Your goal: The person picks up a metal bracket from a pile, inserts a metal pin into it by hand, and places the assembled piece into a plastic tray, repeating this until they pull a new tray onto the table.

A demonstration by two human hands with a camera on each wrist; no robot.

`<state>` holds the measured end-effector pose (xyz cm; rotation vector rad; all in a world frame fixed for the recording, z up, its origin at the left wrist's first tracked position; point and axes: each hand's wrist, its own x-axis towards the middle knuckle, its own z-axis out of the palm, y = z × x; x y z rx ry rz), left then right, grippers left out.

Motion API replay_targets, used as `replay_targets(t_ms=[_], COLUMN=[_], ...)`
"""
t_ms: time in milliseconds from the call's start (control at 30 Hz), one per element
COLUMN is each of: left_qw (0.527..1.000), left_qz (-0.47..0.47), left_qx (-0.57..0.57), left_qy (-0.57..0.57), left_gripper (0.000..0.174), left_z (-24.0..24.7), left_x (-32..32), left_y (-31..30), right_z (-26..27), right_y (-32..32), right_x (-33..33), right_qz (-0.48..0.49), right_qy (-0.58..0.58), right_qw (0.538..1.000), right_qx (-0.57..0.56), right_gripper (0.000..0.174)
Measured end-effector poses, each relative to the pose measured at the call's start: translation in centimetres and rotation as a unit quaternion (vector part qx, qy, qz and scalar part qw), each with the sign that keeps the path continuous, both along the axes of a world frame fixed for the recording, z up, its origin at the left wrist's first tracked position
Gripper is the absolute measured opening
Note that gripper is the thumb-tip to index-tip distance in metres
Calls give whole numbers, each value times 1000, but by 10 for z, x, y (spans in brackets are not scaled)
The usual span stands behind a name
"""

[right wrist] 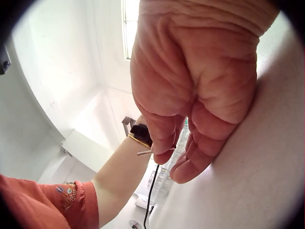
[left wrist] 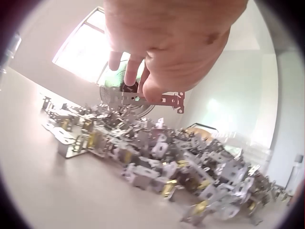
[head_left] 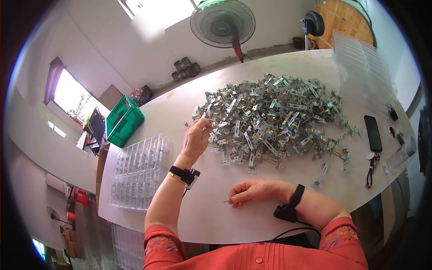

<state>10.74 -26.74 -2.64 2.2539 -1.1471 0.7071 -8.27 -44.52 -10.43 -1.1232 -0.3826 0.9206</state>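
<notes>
A large heap of small metal brackets [head_left: 274, 119], some with brass-coloured parts, covers the middle of the table. At the heap's left edge my left hand [head_left: 196, 140] pinches a flat, slotted metal bracket [left wrist: 169, 99] between thumb and fingers, held above the other pieces in the left wrist view. Near the table's front, my right hand [head_left: 256, 191] rests on the tabletop. Between its thumb and index finger it pinches a thin metal pin [right wrist: 144, 153], whose end sticks out past the fingertips. The rest of the pin is hidden by the fingers.
Left of my left arm lies a clear compartment tray [head_left: 139, 173] filled with metal parts. More clear trays [head_left: 360, 67] stand at the back right. A phone [head_left: 373, 133], a keychain [head_left: 371, 168] and a clear bottle [head_left: 396, 161] lie on the right. Beyond the left edge is a green crate [head_left: 126, 123].
</notes>
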Motion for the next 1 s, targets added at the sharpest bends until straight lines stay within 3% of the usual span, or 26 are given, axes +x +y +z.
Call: replay_targets(t_ms=[67,100,167,200,267,300,333,433,800,933,1000], left_qw=[946,946,808,805,673,636,630,529,466,440,455], left_qz=[-28,-29,-166,-168,-246,-270,-272,-319,-306,-312,-295], left_qx=[-95,-94,-216,-215,-286,-303,-303,-373,-422,-406,-394], left_qy=[308,310,523,527,636,657,662,692,715,738,742], left_gripper=[10,10,8,8,10,13,13,20,26,27,28], left_z=[8,7,2,1,-1,-8,-14,-29,-42,-49,-49], left_x=[-22,-28,-40,-47,-61,-64,-67,-78,-84,-82,-84], left_y=[-4,-5,-7,-7,-9,-8,-8,-8,4,12,14], right_z=[2,2,2,3,10,12,14,20,15,29,36], right_y=[-1,-1,-1,-2,-4,-5,-5,-6,-4,1,2], right_x=[-1,-1,-2,-2,-1,-1,-1,-2,-1,-6,-8], right_qz=[8,6,5,1,12,7,9,12,15,-68,-101], right_qy=[4,6,15,19,-28,-22,-37,-49,-29,10,22], right_qw=[1000,1000,1000,1000,1000,1000,999,998,999,996,992], right_qx=[11,12,15,14,-9,-11,-18,-28,-10,59,70], right_gripper=[24,24,25,25,26,26,27,28,27,22,21])
